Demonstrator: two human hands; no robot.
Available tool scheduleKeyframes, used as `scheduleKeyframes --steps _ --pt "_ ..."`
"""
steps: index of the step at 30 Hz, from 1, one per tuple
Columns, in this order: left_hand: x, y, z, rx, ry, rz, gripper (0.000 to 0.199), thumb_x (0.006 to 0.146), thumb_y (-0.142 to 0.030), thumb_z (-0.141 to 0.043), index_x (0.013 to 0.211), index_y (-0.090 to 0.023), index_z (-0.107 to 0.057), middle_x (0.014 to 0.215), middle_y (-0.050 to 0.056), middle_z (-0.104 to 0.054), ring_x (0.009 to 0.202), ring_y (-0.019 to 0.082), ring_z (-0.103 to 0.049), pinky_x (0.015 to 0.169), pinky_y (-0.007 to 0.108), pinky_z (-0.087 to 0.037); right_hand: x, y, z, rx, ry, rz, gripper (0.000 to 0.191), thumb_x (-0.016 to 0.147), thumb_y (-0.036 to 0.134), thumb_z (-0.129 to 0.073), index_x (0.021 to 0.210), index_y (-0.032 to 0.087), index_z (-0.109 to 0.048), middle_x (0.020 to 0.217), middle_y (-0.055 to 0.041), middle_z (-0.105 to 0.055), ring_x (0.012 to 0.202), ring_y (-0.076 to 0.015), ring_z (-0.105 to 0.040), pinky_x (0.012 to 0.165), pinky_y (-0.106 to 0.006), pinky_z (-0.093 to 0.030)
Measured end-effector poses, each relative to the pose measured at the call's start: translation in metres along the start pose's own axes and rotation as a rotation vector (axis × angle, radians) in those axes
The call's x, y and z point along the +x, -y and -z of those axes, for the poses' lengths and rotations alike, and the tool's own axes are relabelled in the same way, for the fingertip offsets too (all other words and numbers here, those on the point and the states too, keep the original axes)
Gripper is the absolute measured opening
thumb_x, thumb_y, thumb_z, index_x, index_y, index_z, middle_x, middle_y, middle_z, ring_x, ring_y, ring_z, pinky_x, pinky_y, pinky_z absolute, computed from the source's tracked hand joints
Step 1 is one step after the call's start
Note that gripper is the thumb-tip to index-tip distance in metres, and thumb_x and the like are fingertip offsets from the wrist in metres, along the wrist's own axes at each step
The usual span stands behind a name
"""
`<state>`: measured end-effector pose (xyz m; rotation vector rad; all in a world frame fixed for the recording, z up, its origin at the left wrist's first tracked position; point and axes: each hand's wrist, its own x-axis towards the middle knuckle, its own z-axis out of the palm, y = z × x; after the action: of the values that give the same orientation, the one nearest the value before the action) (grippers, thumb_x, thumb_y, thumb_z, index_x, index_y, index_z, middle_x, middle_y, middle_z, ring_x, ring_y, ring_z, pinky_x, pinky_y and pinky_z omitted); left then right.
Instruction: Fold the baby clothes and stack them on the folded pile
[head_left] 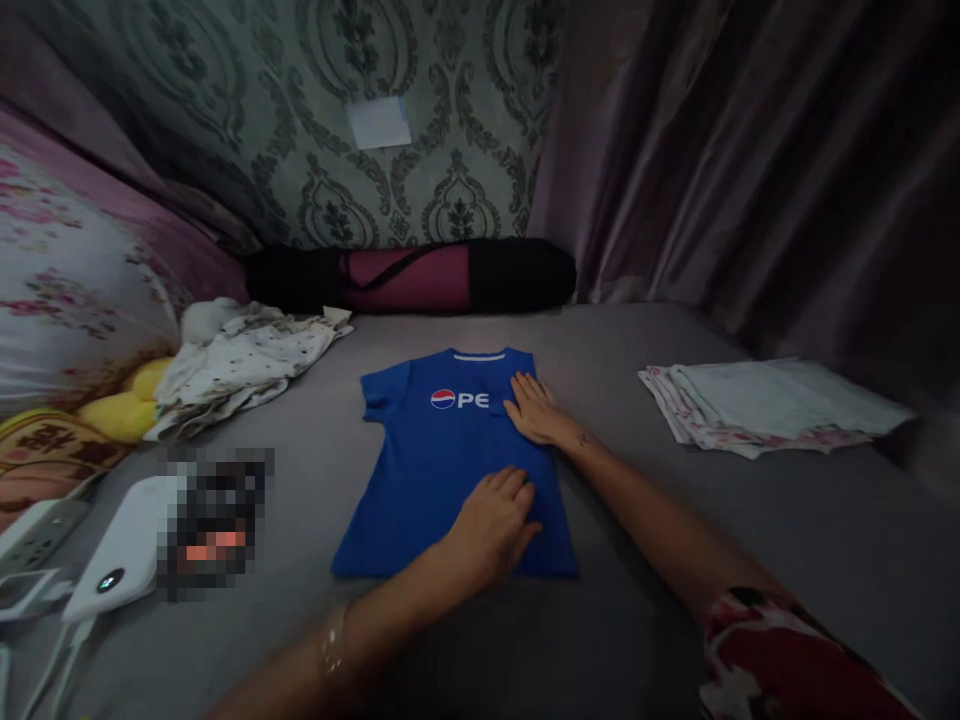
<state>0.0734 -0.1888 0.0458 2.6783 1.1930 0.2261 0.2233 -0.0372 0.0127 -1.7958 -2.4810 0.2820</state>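
Note:
A blue T-shirt (427, 480) lies spread on the grey bed sheet, collar away from me. Its chest print shows a round red, white and blue logo and the letters "PE"; the rest of the print is covered by a folded-in part on the right, where no sleeve sticks out. My right hand (534, 410) rests flat on that folded part near the shoulder, fingers stretched. Lower on the shirt, my left hand (495, 520) is over the cloth with loosely bent fingers and the thumb apart. I see no cloth gathered in it.
A stack of folded pale cloths (780, 405) lies at the right. To the left are a crumpled spotted cloth (240, 365), a yellow plush item (124, 410), a white power bank (124, 550) with cables and a pixelated object (217, 525). A black-and-maroon long bag (412, 277) lines the wall.

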Motion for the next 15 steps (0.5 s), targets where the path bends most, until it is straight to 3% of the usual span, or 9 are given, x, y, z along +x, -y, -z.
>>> scheduleKeyframes --steps 4,8,15 --pt "-0.019 -0.003 -0.017 -0.064 -0.036 0.020 0.044 0.097 -0.032 -0.041 0.136 -0.013 -0.047 0.147 0.014 -0.044 0.137 0.027 -0.040 0.111 0.044 -0.037 0.008 -0.002 0.011 0.018 0.028 -0.018 0.066 0.098 0.049 -0.016 0.148 0.009 -0.034 0.156 -0.0149 -0.027 0.144 -0.0268 -0.022 0.116 -0.051 -0.012" --pt "-0.024 -0.002 -0.020 -0.118 -0.073 0.010 0.047 0.099 -0.038 -0.036 0.140 -0.017 -0.043 0.153 0.009 -0.036 0.142 0.024 -0.031 0.115 0.044 -0.033 0.034 -0.001 0.020 0.035 -0.081 -0.073 0.065 0.099 0.044 -0.014 0.148 0.005 -0.032 0.156 -0.0156 -0.028 0.145 -0.0249 -0.021 0.117 -0.043 -0.012" --pt "-0.027 0.000 -0.021 -0.149 -0.038 -0.075 0.051 0.099 -0.038 -0.032 0.146 -0.017 -0.037 0.154 0.007 -0.034 0.143 0.026 -0.028 0.118 0.049 -0.024 0.077 -0.001 0.001 0.013 -0.094 -0.196 0.074 0.097 0.050 -0.014 0.149 -0.002 -0.023 0.157 -0.0206 -0.020 0.146 -0.0280 -0.016 0.117 -0.040 -0.012"
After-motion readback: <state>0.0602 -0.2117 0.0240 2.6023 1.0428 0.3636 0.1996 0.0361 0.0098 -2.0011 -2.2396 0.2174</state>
